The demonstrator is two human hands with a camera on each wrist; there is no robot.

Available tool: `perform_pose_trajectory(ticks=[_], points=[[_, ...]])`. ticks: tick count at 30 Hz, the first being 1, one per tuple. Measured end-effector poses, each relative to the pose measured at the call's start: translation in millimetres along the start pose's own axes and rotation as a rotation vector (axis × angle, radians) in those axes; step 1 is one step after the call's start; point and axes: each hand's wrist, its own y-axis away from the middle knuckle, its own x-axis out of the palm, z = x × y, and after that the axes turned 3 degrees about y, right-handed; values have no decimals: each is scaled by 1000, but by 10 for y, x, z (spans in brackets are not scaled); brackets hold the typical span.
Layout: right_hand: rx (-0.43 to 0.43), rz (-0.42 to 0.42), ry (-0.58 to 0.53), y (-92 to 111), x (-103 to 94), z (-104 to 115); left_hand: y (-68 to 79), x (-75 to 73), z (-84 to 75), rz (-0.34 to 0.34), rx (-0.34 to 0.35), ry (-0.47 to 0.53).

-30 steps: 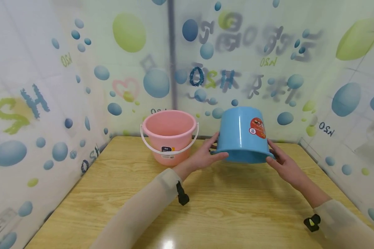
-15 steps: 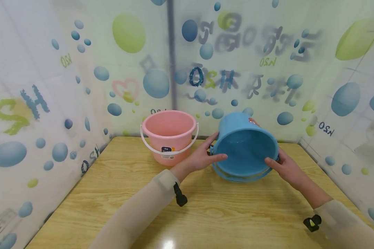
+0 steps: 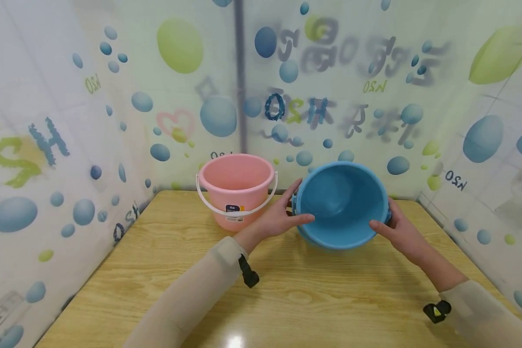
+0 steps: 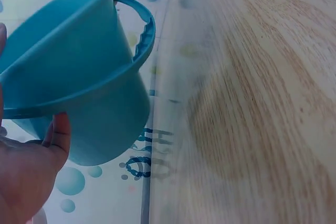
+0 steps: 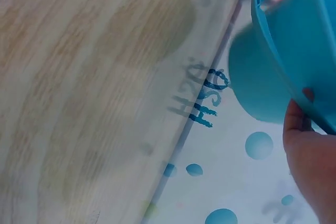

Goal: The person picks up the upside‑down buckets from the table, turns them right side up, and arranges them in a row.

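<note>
A blue plastic bucket (image 3: 341, 198) is held by both hands at the right of the table, its mouth tilted toward the head camera. My left hand (image 3: 276, 220) grips its left rim, thumb at the front and fingers behind. On the opposite side my right hand (image 3: 402, 237) holds the rim in the same way. In the left wrist view the bucket's handle (image 4: 149, 32) hangs off the rim, and the bucket appears raised off the table. The right wrist view catches fingers (image 5: 297, 114) curled under the rim. The bucket's inside shows nothing in it.
Left of the blue bucket a pink bucket (image 3: 239, 197) stands upright, its white handle (image 3: 213, 208) lowered in front. My left hand is close to it. The wooden table (image 3: 313, 299) meets patterned curtain-like walls (image 3: 178, 121) at the back and sides.
The blue bucket has turned from upside down to mouth toward the head camera, its base swinging back and its sticker going out of sight. Both hands keep their grip; the pink bucket stays put.
</note>
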Motion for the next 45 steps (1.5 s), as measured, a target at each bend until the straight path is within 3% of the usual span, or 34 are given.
perform_pose_trajectory(ticks=[4,11,19,24,29,36,45], points=[[-16,-9,-15,-11,-28,12,22,-17,-32,19,34,4],[50,6,78,9,-66,31,39,-18,-39,71,81,67],[-32,24,84,24,-93,-2,36,-48,-20,57,105,10],[-58,12,103,8,-97,-10,34,-44,-22,56,97,-3],[-63,13,113,-21,-115,-39,8,-8,5,8,72,-66],[-40,23,98,-45,-119,-71,-29,18,37,-3,98,33],[40,-4,213,-85,-126,-75,-49,53,6,-53,18,2]])
